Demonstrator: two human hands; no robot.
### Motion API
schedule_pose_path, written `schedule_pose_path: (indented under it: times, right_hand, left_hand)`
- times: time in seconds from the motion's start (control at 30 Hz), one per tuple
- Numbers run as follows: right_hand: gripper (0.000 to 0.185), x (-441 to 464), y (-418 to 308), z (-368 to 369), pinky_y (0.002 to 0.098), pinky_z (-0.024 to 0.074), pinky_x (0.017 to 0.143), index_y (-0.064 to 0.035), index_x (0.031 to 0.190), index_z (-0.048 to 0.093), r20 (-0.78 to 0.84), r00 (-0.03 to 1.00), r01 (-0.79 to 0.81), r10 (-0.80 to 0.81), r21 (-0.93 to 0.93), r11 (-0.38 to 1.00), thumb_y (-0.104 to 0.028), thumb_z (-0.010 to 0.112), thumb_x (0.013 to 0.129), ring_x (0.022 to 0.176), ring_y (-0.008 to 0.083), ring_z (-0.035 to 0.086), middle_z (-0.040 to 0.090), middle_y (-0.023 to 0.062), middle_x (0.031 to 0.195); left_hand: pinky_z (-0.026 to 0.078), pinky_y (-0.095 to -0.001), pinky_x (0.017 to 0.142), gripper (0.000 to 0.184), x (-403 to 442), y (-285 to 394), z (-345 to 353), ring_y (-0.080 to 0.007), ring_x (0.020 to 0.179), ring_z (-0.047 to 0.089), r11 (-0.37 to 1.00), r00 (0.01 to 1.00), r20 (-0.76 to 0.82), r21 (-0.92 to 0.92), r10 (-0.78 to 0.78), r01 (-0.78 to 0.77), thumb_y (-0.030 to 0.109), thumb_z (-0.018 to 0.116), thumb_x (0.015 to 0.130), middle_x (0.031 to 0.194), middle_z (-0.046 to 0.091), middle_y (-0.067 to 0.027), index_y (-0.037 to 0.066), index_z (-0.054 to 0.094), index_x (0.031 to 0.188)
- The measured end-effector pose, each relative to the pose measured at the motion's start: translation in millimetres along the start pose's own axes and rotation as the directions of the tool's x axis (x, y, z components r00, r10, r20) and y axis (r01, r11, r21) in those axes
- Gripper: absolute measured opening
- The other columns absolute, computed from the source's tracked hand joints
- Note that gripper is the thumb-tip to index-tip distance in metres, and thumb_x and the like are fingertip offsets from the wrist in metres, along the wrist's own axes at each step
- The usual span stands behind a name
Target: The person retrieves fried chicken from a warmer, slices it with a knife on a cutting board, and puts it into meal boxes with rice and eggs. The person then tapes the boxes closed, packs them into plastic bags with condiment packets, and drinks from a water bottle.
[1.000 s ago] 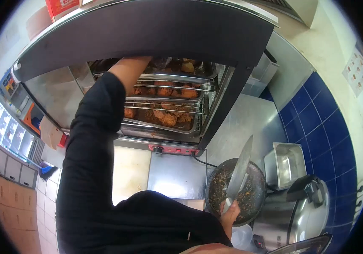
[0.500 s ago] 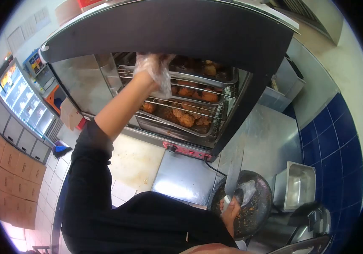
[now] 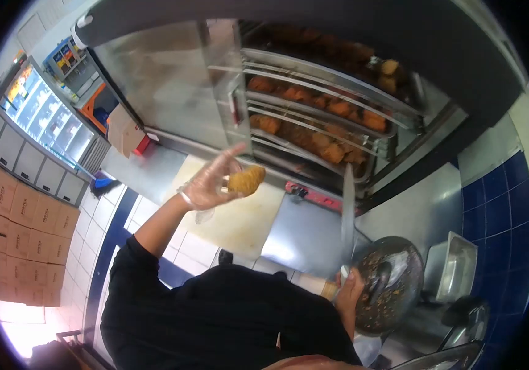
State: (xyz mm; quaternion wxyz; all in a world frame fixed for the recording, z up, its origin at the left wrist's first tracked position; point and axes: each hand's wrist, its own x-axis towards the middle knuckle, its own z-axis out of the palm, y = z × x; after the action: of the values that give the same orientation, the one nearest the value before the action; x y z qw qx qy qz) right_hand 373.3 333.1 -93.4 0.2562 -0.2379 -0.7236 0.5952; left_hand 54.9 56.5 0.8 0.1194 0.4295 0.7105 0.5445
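Note:
My left hand (image 3: pixel 209 185), in a clear plastic glove, holds a golden-brown breaded fried piece (image 3: pixel 246 180) in front of the warming cabinet (image 3: pixel 190 148). Its index finger sticks out; the other fingers are around the piece. Below the piece lies a pale cutting board (image 3: pixel 233 216). My right hand (image 3: pixel 351 288), low on the right, grips a knife (image 3: pixel 347 216) by its white handle, blade pointing up toward the cabinet. Beside that hand sits a dark round pan (image 3: pixel 403 259) with crumbs and a dark-handled utensil in it.
Cabinet trays hold fried chicken (image 3: pixel 332 151) on wire racks. A metal plate (image 3: pixel 301 228) lies beside the board. At the right stand a steel container (image 3: pixel 458 268) and a blue tiled wall (image 3: pixel 492 203). Stacked cartons (image 3: pixel 30 228) and a lit fridge (image 3: pixel 45 117) are on the left.
My left hand has come out of the cabinet's upper part, down and toward me, with the fried piece now visible in it. My right hand still holds the knife. The view has shifted.

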Motion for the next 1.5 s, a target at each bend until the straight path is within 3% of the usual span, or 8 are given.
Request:
schedule_pose_path:
  times: [0.23, 0.53, 0.7, 0.83, 0.9, 1.4, 1.47, 1.5]
  right_hand:
    - [0.031, -5.9, -11.7, 155.3, 0.0431, 0.0435, 0.058, -0.0009, 0.086, 0.058, 0.259, 0.961, 0.028, 0.102, -0.454, 0.89, -0.029, 0.05, 0.094, 0.066, 0.0417, 0.059, 0.056, 0.0245, 0.068]
    - [0.054, -10.2, -27.5, 300.7, 0.0522, 0.0445, 0.066, 0.0019, 0.083, 0.059, 0.228, 0.881, -0.139, 0.416, -0.714, 0.686, -0.046, 0.04, 0.097, 0.074, 0.0467, 0.059, 0.059, 0.0298, 0.073]
    - [0.059, 8.3, -37.6, 328.1, 0.0522, 0.0472, 0.073, 0.0021, 0.085, 0.062, 0.236, 0.786, -0.117, 0.571, -0.85, 0.513, -0.05, 0.037, 0.097, 0.079, 0.0465, 0.06, 0.062, 0.0287, 0.077]
    - [0.061, 7.5, -32.4, 332.3, 0.0517, 0.0482, 0.076, 0.0013, 0.087, 0.063, 0.206, 0.764, -0.127, 0.612, -0.881, 0.456, -0.052, 0.035, 0.097, 0.08, 0.0451, 0.062, 0.063, 0.0274, 0.079]
    - [0.06, 0.6, -30.9, 334.0, 0.0509, 0.0494, 0.074, 0.001, 0.087, 0.063, 0.157, 0.793, -0.124, 0.588, -0.904, 0.41, -0.051, 0.035, 0.097, 0.079, 0.0432, 0.063, 0.064, 0.027, 0.078]
    - [0.058, 26.3, -17.1, 341.5, 0.0502, 0.0496, 0.069, 0.0007, 0.09, 0.064, 0.269, 0.803, -0.041, 0.532, -0.865, 0.5, -0.051, 0.039, 0.096, 0.075, 0.042, 0.063, 0.063, 0.0257, 0.074]
    - [0.058, 26.1, -28.3, 321.2, 0.0504, 0.0493, 0.069, 0.0005, 0.09, 0.064, 0.275, 0.784, -0.051, 0.556, -0.864, 0.5, -0.051, 0.039, 0.096, 0.075, 0.0419, 0.063, 0.063, 0.0256, 0.074]
    - [0.058, 27.4, -30.1, 312.1, 0.0504, 0.0492, 0.069, 0.0004, 0.089, 0.064, 0.257, 0.794, -0.026, 0.552, -0.892, 0.452, -0.051, 0.039, 0.096, 0.075, 0.0417, 0.063, 0.063, 0.0252, 0.073]
  left_hand:
    - [0.051, -0.0377, 0.081, 0.074, -82.1, -127.0, 14.4, -0.035, 0.088, 0.062, 0.491, 0.928, 0.119, 0.868, -0.354, 0.075, 0.011, 0.058, 0.082, 0.1, 0.06, -0.0155, 0.004, 0.02, 0.146]
    - [0.051, -0.0408, 0.078, 0.037, -123.8, -128.2, -47.7, -0.0319, 0.087, 0.062, 0.759, 0.915, -0.244, 0.512, -0.32, 0.402, 0.026, 0.066, 0.078, 0.094, 0.063, -0.0123, 0.006, 0.061, 0.109]
    - [0.051, -0.0378, 0.071, 0.021, -73.9, -176.9, -114.0, -0.0262, 0.077, 0.06, 0.71, 0.922, -0.112, 0.674, 0.37, -0.203, 0.014, 0.07, 0.075, 0.084, 0.062, -0.0075, 0.009, 0.062, 0.095]
    - [0.049, -0.0415, 0.069, 0.015, -32.5, -244.1, -98.6, -0.0255, 0.074, 0.06, 0.683, 0.883, 0.276, 0.559, 0.381, -0.47, 0.026, 0.061, 0.08, 0.078, 0.062, -0.0073, 0.012, 0.063, 0.076]
    - [0.051, -0.0422, 0.064, 0.032, -27.5, -271.3, -79.3, -0.0287, 0.065, 0.06, 0.798, 0.785, 0.616, 0.507, -0.071, -0.326, 0.034, 0.054, 0.082, 0.068, 0.061, -0.0087, 0.012, 0.061, 0.06]
    - [0.048, -0.0377, 0.046, 0.024, -15.4, -290.2, -107.8, -0.0268, 0.048, 0.056, 0.711, 0.778, 0.515, 0.388, 0.36, -0.586, 0.018, 0.057, 0.081, 0.054, 0.054, -0.0095, 0.01, 0.06, 0.058]
    - [0.048, -0.0372, 0.047, 0.026, -13.6, -260.3, -98.1, -0.0262, 0.05, 0.057, 0.836, 0.831, 0.488, 0.311, 0.269, -0.453, 0.019, 0.055, 0.082, 0.055, 0.055, -0.0096, 0.01, 0.059, 0.058]
    - [0.051, -0.0409, 0.054, 0.032, -7.3, -250.2, -94.3, -0.0291, 0.054, 0.059, 0.982, 0.779, 0.614, 0.19, -0.129, 0.013, 0.026, 0.053, 0.085, 0.058, 0.059, -0.0109, 0.008, 0.06, 0.059]
